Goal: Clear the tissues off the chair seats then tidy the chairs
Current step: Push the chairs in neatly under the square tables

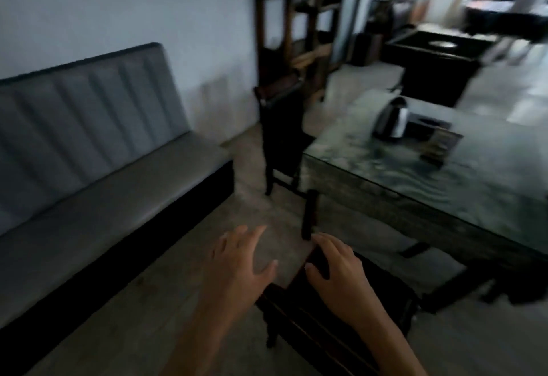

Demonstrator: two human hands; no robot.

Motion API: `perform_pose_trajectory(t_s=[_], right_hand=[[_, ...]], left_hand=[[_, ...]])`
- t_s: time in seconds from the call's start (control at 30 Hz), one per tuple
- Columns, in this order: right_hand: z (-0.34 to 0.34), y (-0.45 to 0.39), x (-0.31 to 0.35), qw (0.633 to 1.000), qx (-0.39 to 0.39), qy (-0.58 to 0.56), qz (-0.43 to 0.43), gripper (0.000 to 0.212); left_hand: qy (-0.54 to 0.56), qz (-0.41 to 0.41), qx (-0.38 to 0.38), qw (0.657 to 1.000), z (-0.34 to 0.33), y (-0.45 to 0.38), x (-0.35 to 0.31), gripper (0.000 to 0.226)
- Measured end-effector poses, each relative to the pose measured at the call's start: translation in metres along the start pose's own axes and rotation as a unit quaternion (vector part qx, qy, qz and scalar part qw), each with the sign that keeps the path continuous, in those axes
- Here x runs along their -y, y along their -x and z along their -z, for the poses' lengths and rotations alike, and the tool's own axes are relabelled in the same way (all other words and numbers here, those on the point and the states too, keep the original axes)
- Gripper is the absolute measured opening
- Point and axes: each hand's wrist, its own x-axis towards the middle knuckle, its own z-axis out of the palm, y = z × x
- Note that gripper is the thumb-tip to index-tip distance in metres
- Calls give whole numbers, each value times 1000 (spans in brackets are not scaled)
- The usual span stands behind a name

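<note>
left hand (241, 263): my fingers spread, holding nothing
right hand (336, 266): my grip curled on dark chair (335, 310) back, probably; blurry

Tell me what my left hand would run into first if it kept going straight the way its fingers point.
Probably nothing soon: the left hand is open over bare floor, fingers pointing toward the far dark chair. That chair looks first in line, though blur leaves depth unclear.

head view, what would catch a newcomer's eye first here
First the two bare hands low in the centre: the right hand curls its fingers over the top rail of a dark chair, while the left hand hovers open beside it. Then the long grey bench on the left, and the metal kettle on the glass-topped table to the right.
</note>
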Motion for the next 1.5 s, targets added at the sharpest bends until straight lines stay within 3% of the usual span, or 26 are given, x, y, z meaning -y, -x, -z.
perform_pose_trajectory(t_s=[0.2,0.4,0.7,0.8,0.87,0.93,1.0,1.1,1.17,1.3,1.5], right_hand=[[25,51,-29,981,-105,10,-164,59],[27,93,-30,951,-170,20,-257,61],[13,121,-22,927,-230,-14,-296,56],[-8,128,-12,901,-269,-151,-306,43],[-29,134,-6,856,-279,-285,-329,27],[-52,141,3,756,-278,-464,-368,15],[-77,147,8,638,-239,-597,-424,26],[-108,155,3,537,-218,-642,-501,41],[-121,159,-10,469,-260,-663,-523,46],[-132,157,-34,356,-326,-720,-499,58],[-123,144,-57,251,-383,-783,-421,49]], left_hand=[[40,-182,87,979,-19,-35,-45,72],[43,-281,126,950,-24,-43,-69,68],[119,-321,140,929,-39,-30,-70,63],[278,-190,262,904,-50,-16,-58,51],[384,-58,325,862,-58,-1,-46,39],[456,94,343,816,-66,16,-33,24],[536,271,346,721,-76,30,-18,21],[584,451,351,576,-92,43,0,28],[595,502,350,521,-103,47,7,32],[622,542,317,467,-116,42,7,38],[613,540,326,476,-132,37,-4,47]])
